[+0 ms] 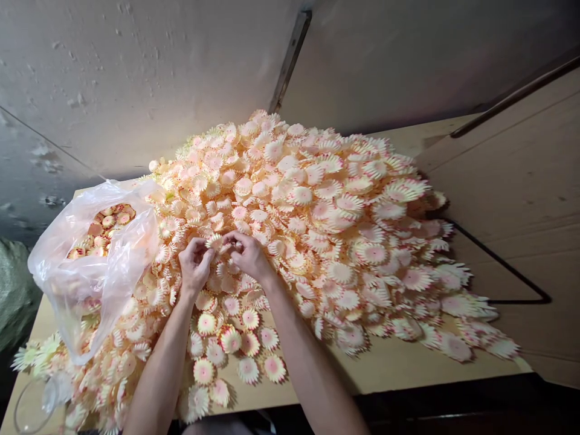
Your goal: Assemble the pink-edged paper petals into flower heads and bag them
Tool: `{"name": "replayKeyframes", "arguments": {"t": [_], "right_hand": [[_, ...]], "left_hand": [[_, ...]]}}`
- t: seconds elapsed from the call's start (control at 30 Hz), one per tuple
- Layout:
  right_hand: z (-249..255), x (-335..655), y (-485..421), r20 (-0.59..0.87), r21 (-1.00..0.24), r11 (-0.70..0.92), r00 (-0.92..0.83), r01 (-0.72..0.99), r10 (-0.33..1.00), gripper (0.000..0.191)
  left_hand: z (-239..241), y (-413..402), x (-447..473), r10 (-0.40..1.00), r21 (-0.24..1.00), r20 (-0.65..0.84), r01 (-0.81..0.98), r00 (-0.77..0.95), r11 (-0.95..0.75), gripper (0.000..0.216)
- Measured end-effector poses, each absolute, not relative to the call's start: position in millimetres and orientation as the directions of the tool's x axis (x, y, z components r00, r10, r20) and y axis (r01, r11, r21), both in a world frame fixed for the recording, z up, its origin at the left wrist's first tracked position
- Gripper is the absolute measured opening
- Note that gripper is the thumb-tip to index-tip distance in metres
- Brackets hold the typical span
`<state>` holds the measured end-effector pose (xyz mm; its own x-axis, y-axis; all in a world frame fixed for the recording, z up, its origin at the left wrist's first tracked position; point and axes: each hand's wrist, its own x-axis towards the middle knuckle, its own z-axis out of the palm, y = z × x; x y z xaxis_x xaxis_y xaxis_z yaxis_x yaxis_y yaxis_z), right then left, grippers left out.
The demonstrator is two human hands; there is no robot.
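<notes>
A huge heap of cream, pink-tinted flower-shaped discs [290,196] with scalloped, red-tipped edges spreads over the table. In front of it my left hand [196,264] pinches one small flower-shaped disc [214,241] between thumb and fingers. From the other side, the fingertips of my right hand [248,255] are closed at this disc's right edge. Both hands hover close over the heap, and the fingers partly hide the disc. Between my forearms, several loose discs [231,339] lie spread on the tabletop.
At left stands an open clear plastic bag [129,257] with darker, red-edged discs inside. A clear round container [34,406] is at the front-left corner. Behind the table [385,365] rises a stained wall [181,66]. A cardboard sheet [512,199] and black bent rod [512,272] stand at right.
</notes>
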<state>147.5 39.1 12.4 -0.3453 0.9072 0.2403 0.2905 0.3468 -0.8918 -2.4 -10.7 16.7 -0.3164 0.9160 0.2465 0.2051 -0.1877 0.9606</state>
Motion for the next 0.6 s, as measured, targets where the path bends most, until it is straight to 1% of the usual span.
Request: {"name": "replayKeyframes", "arguments": {"t": [0.2, 0.6], "right_hand": [[14.8, 146.7, 38.0, 0.265, -0.889, 0.367, -0.346, 0.273, 0.9, 0.023], [17.5, 145.9, 36.2, 0.24, -0.904, 0.331, -0.321, 0.269, 0.916, 0.023]], "left_hand": [[17.3, -10.3, -2.8, 0.91, 0.957, 0.254, 0.219, -0.328, -0.188, 0.01], [14.4, -8.4, -2.4, 0.907, 0.958, 0.256, 0.216, -0.336, -0.19, 0.014]]}}
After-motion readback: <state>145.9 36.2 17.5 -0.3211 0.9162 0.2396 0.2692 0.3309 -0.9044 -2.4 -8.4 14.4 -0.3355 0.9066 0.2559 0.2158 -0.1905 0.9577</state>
